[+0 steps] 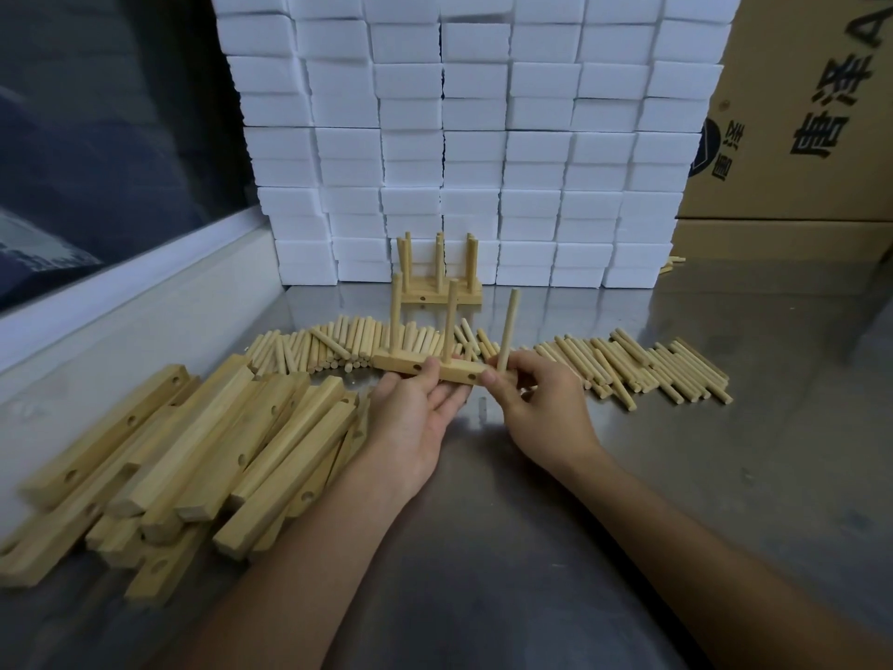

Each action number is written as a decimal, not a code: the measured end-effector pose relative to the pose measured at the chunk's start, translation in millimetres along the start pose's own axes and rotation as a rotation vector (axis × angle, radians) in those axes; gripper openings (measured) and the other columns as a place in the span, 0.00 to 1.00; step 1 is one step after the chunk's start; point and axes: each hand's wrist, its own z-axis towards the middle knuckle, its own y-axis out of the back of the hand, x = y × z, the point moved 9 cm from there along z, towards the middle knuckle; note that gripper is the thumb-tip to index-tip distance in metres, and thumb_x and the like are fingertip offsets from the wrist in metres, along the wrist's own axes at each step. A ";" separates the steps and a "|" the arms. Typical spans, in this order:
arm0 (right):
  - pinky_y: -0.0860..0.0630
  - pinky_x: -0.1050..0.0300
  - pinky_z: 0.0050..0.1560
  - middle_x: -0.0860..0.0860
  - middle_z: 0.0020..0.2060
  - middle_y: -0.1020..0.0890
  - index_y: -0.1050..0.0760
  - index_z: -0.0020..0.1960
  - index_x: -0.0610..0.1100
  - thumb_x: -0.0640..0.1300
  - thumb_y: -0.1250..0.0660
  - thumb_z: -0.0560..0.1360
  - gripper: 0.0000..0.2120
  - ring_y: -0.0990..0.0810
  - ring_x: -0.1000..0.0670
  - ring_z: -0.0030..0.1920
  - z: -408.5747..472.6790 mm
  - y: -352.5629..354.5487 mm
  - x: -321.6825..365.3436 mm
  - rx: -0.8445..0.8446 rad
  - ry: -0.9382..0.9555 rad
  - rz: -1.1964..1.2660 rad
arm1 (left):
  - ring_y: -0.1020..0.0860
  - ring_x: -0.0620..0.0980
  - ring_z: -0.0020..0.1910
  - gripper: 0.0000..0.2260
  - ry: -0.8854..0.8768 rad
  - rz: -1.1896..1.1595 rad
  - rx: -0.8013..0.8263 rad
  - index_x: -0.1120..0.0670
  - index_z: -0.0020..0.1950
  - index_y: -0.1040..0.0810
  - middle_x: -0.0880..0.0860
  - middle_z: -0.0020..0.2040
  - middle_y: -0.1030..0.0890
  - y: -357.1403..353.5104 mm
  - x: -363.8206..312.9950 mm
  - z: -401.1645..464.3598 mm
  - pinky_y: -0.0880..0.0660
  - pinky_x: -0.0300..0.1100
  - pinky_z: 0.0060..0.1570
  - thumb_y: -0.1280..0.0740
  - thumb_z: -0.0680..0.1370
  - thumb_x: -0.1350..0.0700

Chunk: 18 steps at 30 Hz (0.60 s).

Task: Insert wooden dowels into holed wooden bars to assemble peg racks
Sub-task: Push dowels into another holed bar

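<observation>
Head view, item by item. Your left hand cradles the holed wooden bar from below, fingers curled up round its near face, held just above the steel tabletop. Two dowels already stand upright in that bar: the left dowel and the middle dowel. Your right hand pinches a third dowel near its lower end, upright with a slight lean, at the bar's right end; whether its tip has entered a hole cannot be told, since your fingers cover the spot. Risks, as a judgement: the lean could make the dowel bind at the mouth of the hole or sit crooked; a push with the bar held only in the hand could rock it and loosen the seated pair; a low pinch leaves little control of the top. Surroundings: a row of loose dowels lies across the table just behind the bar, close enough for a swing of the bar to scatter it. A pile of unfilled bars lies at your left, touching your left wrist area. A finished peg rack stands farther back against a wall of stacked white foam blocks. A cardboard carton stands at the right rear. Nothing lies between your hands and the bar.
</observation>
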 end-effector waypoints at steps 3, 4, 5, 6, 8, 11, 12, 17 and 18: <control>0.22 0.54 0.44 0.54 0.37 0.20 0.19 0.50 0.48 0.46 0.32 0.78 0.04 0.22 0.52 0.41 1.5 6.4 -4.0 -0.034 -0.015 0.018 | 0.15 0.56 0.50 0.11 -0.033 0.182 -0.018 0.62 0.64 0.27 0.61 0.55 0.17 -3.5 -1.8 -3.1 0.17 0.47 0.48 0.36 0.82 0.61; 0.22 0.57 0.43 0.53 0.37 0.20 0.19 0.50 0.49 0.46 0.32 0.78 0.03 0.21 0.53 0.41 2.7 8.8 -5.5 -0.044 -0.017 0.025 | 0.15 0.55 0.48 0.11 -0.039 0.276 -0.032 0.62 0.63 0.26 0.61 0.54 0.17 -3.8 -3.4 -3.8 0.17 0.45 0.46 0.35 0.82 0.60; 0.23 0.60 0.41 0.53 0.36 0.20 0.20 0.50 0.50 0.45 0.32 0.78 0.03 0.22 0.54 0.40 4.3 11.6 -7.2 -0.055 -0.017 0.026 | 0.14 0.53 0.45 0.10 -0.044 0.365 -0.050 0.61 0.62 0.25 0.60 0.54 0.17 -3.3 -6.1 -4.3 0.17 0.44 0.44 0.34 0.81 0.60; 0.25 0.64 0.38 0.52 0.35 0.20 0.20 0.49 0.50 0.44 0.31 0.78 0.02 0.22 0.54 0.38 6.6 14.6 -9.0 -0.068 -0.020 0.020 | 0.14 0.52 0.43 0.09 -0.050 0.448 -0.068 0.60 0.60 0.25 0.59 0.52 0.17 -2.0 -10.4 -3.9 0.17 0.42 0.42 0.34 0.81 0.60; 0.28 0.67 0.36 0.52 0.33 0.20 0.20 0.48 0.50 0.44 0.32 0.78 0.02 0.23 0.55 0.36 13.1 20.7 -14.1 -0.093 -0.041 -0.004 | 0.14 0.49 0.38 0.06 -0.084 0.619 -0.076 0.57 0.56 0.23 0.57 0.49 0.17 -1.5 -22.9 -4.9 0.17 0.43 0.41 0.33 0.80 0.60; 0.25 0.64 0.38 0.53 0.34 0.20 0.20 0.51 0.50 0.45 0.32 0.79 0.03 0.22 0.54 0.36 25.1 23.0 -20.8 -0.103 -0.083 0.010 | 0.18 0.44 0.32 0.04 -0.318 1.088 -0.016 0.50 0.47 0.22 0.51 0.41 0.17 -9.6 -51.5 -9.1 0.18 0.45 0.35 0.33 0.79 0.58; 0.24 0.63 0.37 0.53 0.34 0.20 0.20 0.51 0.50 0.45 0.33 0.79 0.03 0.22 0.54 0.35 30.0 21.5 -22.9 -0.101 -0.097 0.012 | 0.20 0.42 0.32 0.05 -0.417 1.266 0.016 0.48 0.45 0.22 0.47 0.38 0.18 -14.6 -57.6 -11.2 0.21 0.42 0.33 0.33 0.79 0.57; 0.31 0.71 0.26 0.54 0.32 0.22 0.21 0.49 0.50 0.44 0.33 0.79 0.03 0.26 0.62 0.27 69.0 5.1 -29.7 -0.052 -0.131 -0.034 | 0.24 0.44 0.39 0.04 -0.649 1.821 0.183 0.48 0.45 0.25 0.43 0.40 0.23 -23.9 -46.2 -14.5 0.30 0.39 0.36 0.35 0.80 0.53; 0.30 0.69 0.29 0.54 0.32 0.22 0.20 0.48 0.50 0.45 0.33 0.79 0.03 0.27 0.60 0.28 79.3 0.9 -32.8 -0.034 -0.141 -0.053 | 0.25 0.45 0.41 0.03 -0.698 1.905 0.219 0.48 0.47 0.25 0.44 0.43 0.24 -26.2 -39.9 -14.9 0.30 0.41 0.39 0.36 0.80 0.52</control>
